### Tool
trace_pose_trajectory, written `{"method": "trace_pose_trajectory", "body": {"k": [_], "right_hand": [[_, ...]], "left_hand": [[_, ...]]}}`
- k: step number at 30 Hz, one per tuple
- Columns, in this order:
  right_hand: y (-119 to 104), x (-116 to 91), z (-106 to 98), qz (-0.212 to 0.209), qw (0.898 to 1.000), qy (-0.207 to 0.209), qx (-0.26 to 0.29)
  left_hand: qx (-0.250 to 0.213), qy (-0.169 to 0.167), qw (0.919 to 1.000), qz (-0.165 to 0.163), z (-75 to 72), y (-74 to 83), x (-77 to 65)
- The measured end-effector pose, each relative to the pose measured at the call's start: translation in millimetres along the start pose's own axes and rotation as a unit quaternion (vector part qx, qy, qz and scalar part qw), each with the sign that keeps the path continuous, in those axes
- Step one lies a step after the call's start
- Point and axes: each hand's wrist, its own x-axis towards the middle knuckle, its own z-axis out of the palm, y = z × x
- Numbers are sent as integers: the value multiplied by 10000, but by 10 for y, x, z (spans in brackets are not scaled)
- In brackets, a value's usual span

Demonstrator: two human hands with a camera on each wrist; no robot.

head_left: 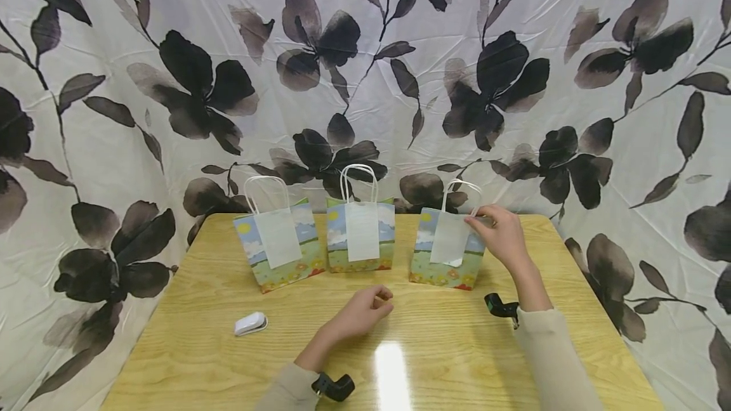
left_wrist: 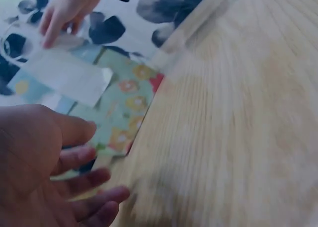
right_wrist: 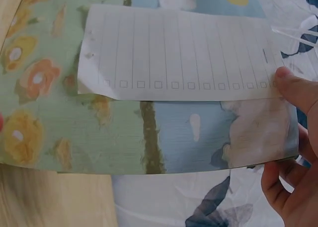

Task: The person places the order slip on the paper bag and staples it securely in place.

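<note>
My right hand [head_left: 502,233] pinches the top edge of the rightmost paper gift bag [head_left: 440,276] together with the lined paper slip [right_wrist: 179,53] on its front. In the right wrist view, the thumb presses the slip's top end while the other fingers go behind the bag's edge. A short dark line like a staple marks the slip near that end, and its bottom corner curls away from the bag. My left hand [head_left: 361,313] hovers over the table in front of the bags, holding nothing, fingers loosely bent.
Two similar bags, the middle bag [head_left: 337,257] and the left bag [head_left: 311,262], stand along the back with white slips on their fronts. A small white stapler-like device [head_left: 250,324] lies at front left on the wooden table [head_left: 188,360]. Floral cloth [head_left: 400,125] hangs behind.
</note>
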Motion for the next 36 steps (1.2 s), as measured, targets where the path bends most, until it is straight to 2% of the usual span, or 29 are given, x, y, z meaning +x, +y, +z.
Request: {"method": "trace_pose_trajectory", "body": {"k": [5, 11, 16, 20, 22, 25, 27, 29, 32, 34, 36], "right_hand": [[3, -21, -22, 21, 10000, 40, -2], [8, -53, -30, -118, 9997, 20, 221], [-2, -73, -33, -228, 9984, 142, 496], [-5, -104, -15, -143, 9983, 159, 549], [-6, -140, 0, 111, 9978, 183, 626], [-13, -245, 18, 910, 9902, 287, 1021], [-10, -349, 37, 1570, 9759, 393, 1460], [-1, -462, 66, 2189, 9554, 508, 1919], [30, -632, 116, 2874, 9314, 581, 2157], [49, -739, 144, 3202, 9247, 456, 2010], [73, -838, 166, 3394, 9229, 156, 1812]], "left_hand": [[431, 329, 9985, -35, 181, 133, 370], [79, 954, 9954, -16, 343, 195, 716], [-67, 1486, 9889, 46, 394, 241, 898], [-97, 1781, 9839, 115, 398, 272, 951], [-116, 1892, 9818, 147, 401, 272, 962], [-62, 1978, 9800, 208, 406, 263, 980], [3, 1992, 9797, 234, 407, 257, 992], [82, 1999, 9794, 270, 405, 258, 1005], [108, 1960, 9802, 269, 402, 261, 1024], [91, 1916, 9811, 240, 403, 257, 1037], [49, 1848, 9825, 211, 403, 254, 1045]]}}
